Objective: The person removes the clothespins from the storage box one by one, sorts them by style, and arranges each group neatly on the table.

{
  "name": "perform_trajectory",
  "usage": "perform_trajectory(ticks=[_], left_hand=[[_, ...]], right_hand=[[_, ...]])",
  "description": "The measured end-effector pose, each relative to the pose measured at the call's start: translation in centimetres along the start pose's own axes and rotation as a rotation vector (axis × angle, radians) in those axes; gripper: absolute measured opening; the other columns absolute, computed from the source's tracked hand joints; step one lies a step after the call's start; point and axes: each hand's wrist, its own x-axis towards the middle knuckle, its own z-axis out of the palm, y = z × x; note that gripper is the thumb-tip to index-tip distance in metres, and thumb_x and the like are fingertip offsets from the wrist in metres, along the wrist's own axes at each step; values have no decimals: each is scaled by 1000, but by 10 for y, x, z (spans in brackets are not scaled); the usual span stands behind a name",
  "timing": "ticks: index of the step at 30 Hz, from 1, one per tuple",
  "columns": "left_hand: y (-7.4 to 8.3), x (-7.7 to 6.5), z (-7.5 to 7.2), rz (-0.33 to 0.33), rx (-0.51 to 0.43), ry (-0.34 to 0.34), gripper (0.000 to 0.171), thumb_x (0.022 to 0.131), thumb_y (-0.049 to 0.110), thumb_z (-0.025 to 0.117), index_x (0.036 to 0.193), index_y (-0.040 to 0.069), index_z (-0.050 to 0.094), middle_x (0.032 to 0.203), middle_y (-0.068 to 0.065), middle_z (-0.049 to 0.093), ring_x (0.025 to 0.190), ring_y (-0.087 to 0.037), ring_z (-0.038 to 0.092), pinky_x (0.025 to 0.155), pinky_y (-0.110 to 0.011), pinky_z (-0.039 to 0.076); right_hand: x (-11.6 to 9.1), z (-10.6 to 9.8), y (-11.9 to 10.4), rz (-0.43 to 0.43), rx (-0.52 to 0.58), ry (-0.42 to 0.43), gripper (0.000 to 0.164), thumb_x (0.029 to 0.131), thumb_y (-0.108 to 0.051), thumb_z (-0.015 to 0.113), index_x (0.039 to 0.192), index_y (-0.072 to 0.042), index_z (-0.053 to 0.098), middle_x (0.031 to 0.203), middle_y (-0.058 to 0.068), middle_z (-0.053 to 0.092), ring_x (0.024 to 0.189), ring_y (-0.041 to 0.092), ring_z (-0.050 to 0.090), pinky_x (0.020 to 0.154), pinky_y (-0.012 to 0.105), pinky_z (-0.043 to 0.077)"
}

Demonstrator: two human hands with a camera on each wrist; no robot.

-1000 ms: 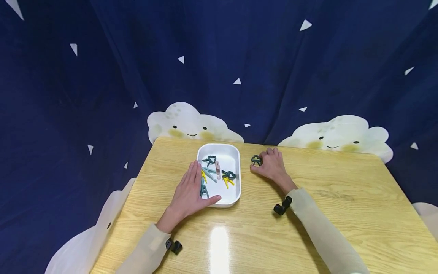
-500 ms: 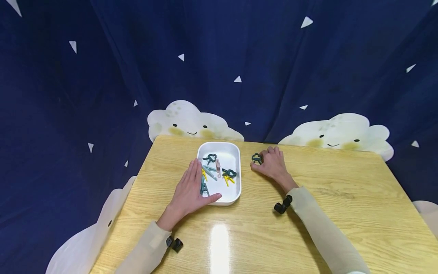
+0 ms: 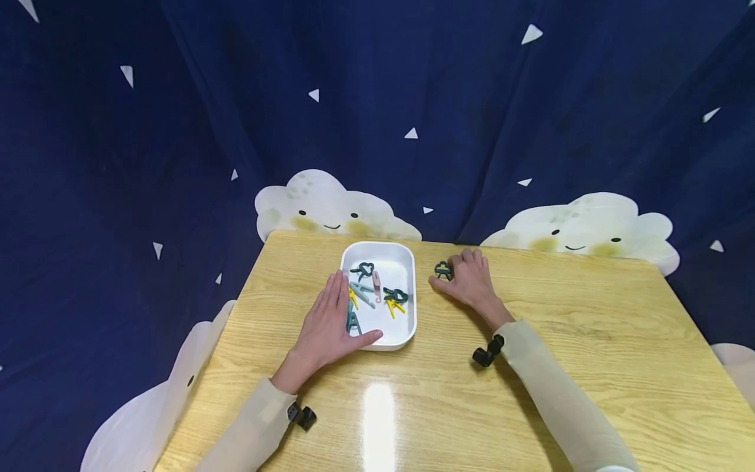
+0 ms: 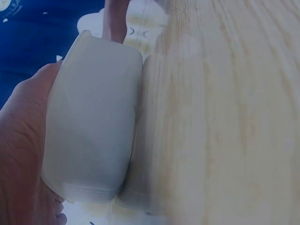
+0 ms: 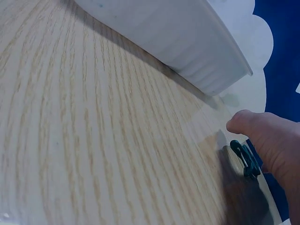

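Observation:
My left hand (image 3: 323, 321) rests along the left rim of a white tray (image 3: 411, 282), fingers straight and thumb over the near rim. In the left wrist view the hand (image 4: 26, 140) lies against the tray's outer wall (image 4: 93, 117). Inside the tray are several clips, including a pink clip (image 3: 376, 286), a pale teal clip (image 3: 362, 294), dark green clips (image 3: 395, 295) and a yellow clip (image 3: 394, 308). To the tray's right, my right hand (image 3: 468, 280) is beside another dark green clip (image 3: 443, 269). Its thumb (image 5: 243, 123) stands apart from that clip (image 5: 246, 159); the other fingers are mostly hidden.
The wooden table (image 3: 560, 341) extends to the right and toward the front. A dark blue curtain (image 3: 354, 65) with white clouds hangs behind its far edge. Each sleeve carries a black wrist device (image 3: 487, 351).
My right thumb has moved slightly away from the dark green clip. The left hand stays on the tray. The whole head view has shifted a little upward.

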Motion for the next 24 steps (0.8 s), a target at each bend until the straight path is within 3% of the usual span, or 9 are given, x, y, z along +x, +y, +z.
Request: perform_trajectory(ticks=[7, 17, 24], left_hand=[[0, 1, 0, -4, -3, -2, 137, 79, 96, 46, 165, -3, 7, 174, -20, 4, 162, -29, 2, 129, -44, 18], [-1, 1, -1, 1, -12, -4, 136, 80, 96, 45, 165, -3, 7, 175, -20, 3, 162, -29, 2, 129, -44, 18], [-1, 0, -1, 12, -13, 16, 136, 80, 95, 45, 164, -6, 11, 174, -22, 7, 162, -32, 6, 128, -46, 21]], right_hand=[[-2, -7, -11, -32, 8, 16, 76, 82, -65, 73, 116, 3, 73, 106, 18, 59, 101, 38, 43, 84, 49, 36], [-7, -15, -31, -119, 36, 96, 49, 89, -43, 73, 108, 2, 76, 97, 15, 60, 94, 36, 46, 82, 48, 37], [-7, -28, -64, -193, 86, 162, 32, 92, -27, 66, 106, 0, 76, 96, 14, 65, 94, 36, 52, 85, 49, 40]])
